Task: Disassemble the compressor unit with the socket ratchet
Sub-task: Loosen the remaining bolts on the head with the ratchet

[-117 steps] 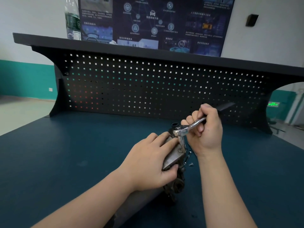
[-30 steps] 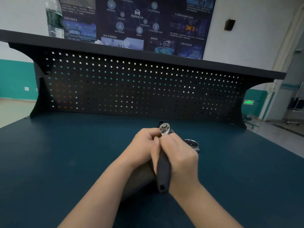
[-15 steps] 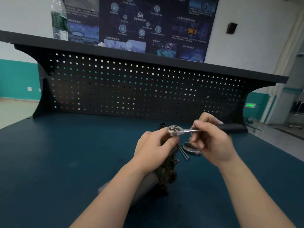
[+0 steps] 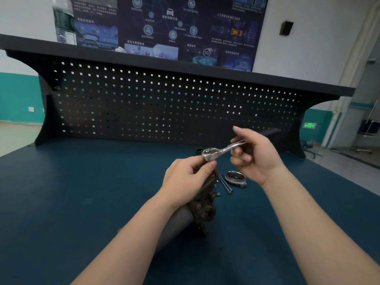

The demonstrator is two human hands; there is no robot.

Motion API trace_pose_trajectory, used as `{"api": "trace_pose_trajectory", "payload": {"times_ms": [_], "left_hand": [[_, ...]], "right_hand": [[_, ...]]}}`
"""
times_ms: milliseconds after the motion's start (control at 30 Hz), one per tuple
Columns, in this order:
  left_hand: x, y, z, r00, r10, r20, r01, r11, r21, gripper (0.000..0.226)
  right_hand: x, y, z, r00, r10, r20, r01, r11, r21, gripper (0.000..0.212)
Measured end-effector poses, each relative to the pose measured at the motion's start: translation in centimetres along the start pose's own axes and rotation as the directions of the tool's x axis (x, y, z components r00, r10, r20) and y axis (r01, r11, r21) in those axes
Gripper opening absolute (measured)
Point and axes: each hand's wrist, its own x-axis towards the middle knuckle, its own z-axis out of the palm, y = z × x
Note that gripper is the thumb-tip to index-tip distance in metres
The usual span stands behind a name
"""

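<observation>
From the head view, a grimy, dark grey cast-metal compressor unit [image 4: 202, 204] lies on the dark blue matte bench top [image 4: 82, 202]. The left hand [image 4: 186, 182] curls over its upper end, thumb and fingers pinching just below the round head of the polished chrome socket ratchet [image 4: 219, 151]. The right hand [image 4: 256, 155] loosely holds its shank, fingers half curled. Two long steel bolts [image 4: 225, 184] and a round metal cover plate [image 4: 235, 177] lie just beside the unit.

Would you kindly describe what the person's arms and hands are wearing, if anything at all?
Nothing shows on them: the left hand and right hand are bare, without gloves, rings or a watch, and both forearms are uncovered down to the frame's edge, with no sleeve in view.
</observation>
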Motion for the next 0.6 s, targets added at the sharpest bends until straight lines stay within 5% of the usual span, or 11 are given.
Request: {"api": "trace_pose_trajectory", "payload": {"times_ms": [233,300,367,433,467,600], "left_hand": [[0.3,0.2,0.0,1.000,-0.026,0.001,0.026,1.000,0.015,0.017],[0.5,0.1,0.1,0.999,-0.037,0.001,0.037,0.999,0.012,0.018],[0.8,0.0,-0.1,0.999,-0.047,-0.003,0.047,0.999,-0.010,0.019],[0.9,-0.2,-0.3,0.999,-0.053,0.003,0.054,0.997,-0.058,0.020],[0.9,-0.3,-0.3,0.999,-0.049,0.014,0.050,0.995,-0.082,0.022],[0.7,-0.4,-0.6,0.996,-0.007,0.086,0.015,0.995,-0.102,0.025]], "right_hand": [[0.2,0.9,0.0,0.947,-0.288,-0.145,0.285,0.958,-0.036,0.042],[-0.9,2.0,0.2,0.870,-0.471,-0.145,0.449,0.879,-0.159,0.045],[-2.7,4.3,0.9,0.654,-0.756,-0.022,0.673,0.596,-0.438,0.038],[-4.3,6.0,1.6,0.475,-0.845,0.247,0.768,0.261,-0.584,0.033],[-4.5,5.9,1.6,0.450,-0.841,0.301,0.774,0.200,-0.601,0.034],[-3.4,2.9,0.8,0.589,-0.735,0.335,0.760,0.365,-0.537,0.037]]}}
